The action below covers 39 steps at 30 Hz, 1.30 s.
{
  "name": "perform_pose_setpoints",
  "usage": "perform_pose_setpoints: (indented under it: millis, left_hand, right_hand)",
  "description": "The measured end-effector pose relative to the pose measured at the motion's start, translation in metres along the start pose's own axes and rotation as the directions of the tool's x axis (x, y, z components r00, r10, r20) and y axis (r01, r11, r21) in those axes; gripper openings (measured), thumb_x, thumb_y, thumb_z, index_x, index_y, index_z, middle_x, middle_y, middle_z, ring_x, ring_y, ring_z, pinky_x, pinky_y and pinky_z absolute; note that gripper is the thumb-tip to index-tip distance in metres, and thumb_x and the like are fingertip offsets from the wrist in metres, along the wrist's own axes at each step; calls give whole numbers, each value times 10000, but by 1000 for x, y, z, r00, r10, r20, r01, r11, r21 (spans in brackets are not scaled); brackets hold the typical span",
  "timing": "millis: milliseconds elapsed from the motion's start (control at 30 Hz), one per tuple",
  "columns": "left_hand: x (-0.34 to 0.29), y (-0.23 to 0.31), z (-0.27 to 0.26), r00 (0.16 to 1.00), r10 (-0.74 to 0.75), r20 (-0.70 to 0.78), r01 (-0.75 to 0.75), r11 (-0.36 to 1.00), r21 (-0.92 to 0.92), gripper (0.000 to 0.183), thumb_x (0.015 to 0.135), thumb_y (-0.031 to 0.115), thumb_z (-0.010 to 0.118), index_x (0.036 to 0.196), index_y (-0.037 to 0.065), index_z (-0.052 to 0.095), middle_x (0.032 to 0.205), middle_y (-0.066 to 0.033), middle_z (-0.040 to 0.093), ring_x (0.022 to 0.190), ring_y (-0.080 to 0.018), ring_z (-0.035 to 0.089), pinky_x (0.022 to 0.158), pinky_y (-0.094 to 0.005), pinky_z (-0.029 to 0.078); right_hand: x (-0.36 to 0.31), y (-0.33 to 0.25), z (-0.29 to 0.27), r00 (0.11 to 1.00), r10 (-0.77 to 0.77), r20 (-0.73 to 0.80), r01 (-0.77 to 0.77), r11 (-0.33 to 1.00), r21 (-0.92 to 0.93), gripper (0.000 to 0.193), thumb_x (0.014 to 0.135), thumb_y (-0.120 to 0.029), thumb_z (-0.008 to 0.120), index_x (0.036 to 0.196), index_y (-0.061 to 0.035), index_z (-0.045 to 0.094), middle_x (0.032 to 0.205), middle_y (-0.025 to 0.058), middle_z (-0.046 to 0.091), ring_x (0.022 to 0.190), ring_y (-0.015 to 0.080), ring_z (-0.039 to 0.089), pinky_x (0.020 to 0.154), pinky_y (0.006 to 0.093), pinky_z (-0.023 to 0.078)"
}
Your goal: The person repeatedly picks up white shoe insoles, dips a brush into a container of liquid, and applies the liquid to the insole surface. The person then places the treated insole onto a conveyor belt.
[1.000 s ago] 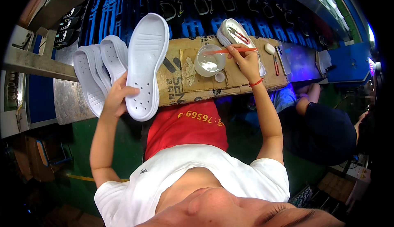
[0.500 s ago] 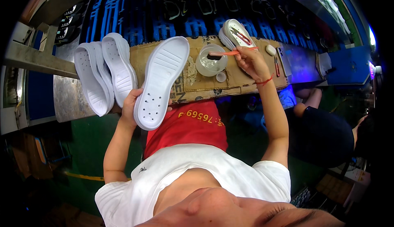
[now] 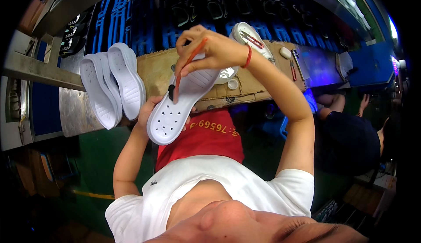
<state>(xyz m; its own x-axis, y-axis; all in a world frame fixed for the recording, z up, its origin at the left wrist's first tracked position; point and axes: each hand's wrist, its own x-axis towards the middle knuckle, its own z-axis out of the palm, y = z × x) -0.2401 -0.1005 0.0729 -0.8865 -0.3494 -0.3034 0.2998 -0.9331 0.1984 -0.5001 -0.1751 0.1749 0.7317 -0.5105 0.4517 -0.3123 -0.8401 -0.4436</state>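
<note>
My left hand (image 3: 148,110) grips the heel end of a white shoe sole (image 3: 169,122), holding it tilted with the hole-dotted inner face up. In my right hand (image 3: 208,52) is a brush with an orange handle (image 3: 189,63). Its dark bristles (image 3: 171,92) rest at the sole's left edge, near the holes. Beyond the sole stands a white bowl (image 3: 226,74) with clear liquid, partly covered by my right hand and the sole. A small white cup (image 3: 233,84) sits beside the bowl.
Several white soles (image 3: 127,85) stand at the left of the metal bench. Cardboard (image 3: 151,69) covers its middle. At the right lie another sole (image 3: 245,28) with a red-handled tool on it, a white oval object (image 3: 285,53) and a second red-handled tool (image 3: 293,69). A blue-barred conveyor holds dark shoes (image 3: 215,7).
My right hand has carried the brush left from over the bowl to the sole, and the bristles are now at its edge. The left hand still holds the sole, slightly lower.
</note>
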Motion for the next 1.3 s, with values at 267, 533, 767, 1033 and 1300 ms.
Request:
perform_pose_setpoints:
  millis: [267,533,767,1033,1300]
  left_hand:
    - [4,-7,1,983,157,95,-156,988,-20,687,894,387,405,1423,-44,323,1296,-304,470,1016,-418,575,847,-510,538]
    - [29,-12,-4,883,469,18,-443,820,364,671,909,373,471,1434,-13,309,1316,-273,488,1184,-381,545,998,-491,462]
    - [7,18,-10,857,512,47,-488,780,391,743,770,-21,675,1424,60,333,1328,-123,505,1215,-277,529,1012,-412,466]
    - [8,14,20,455,807,375,-575,-55,816,674,694,-52,753,1294,49,463,1289,-120,503,1218,-249,501,1025,-366,448]
    - [21,16,11,420,799,429,-738,26,674,746,682,33,824,1302,70,411,1310,-98,445,1269,-252,445,1082,-397,404]
  right_hand:
    - [-67,23,-65,912,369,-181,-404,884,-235,146,811,-222,724,910,-125,771,871,51,647,906,186,569,790,324,483]
    - [-101,-43,40,647,703,-296,-515,688,511,117,838,-189,705,893,-100,757,843,37,659,872,173,578,791,318,450]
    - [-89,-53,20,836,486,-254,-429,869,247,74,814,-109,712,864,-74,753,787,4,682,895,184,566,845,338,430]
    - [-91,-41,30,615,695,-372,-551,716,428,153,854,-173,685,900,-37,738,828,58,696,838,169,616,785,330,457]
    - [-21,-94,79,762,548,-344,-260,746,614,167,872,-187,672,927,-45,741,846,81,687,834,176,620,776,317,473]
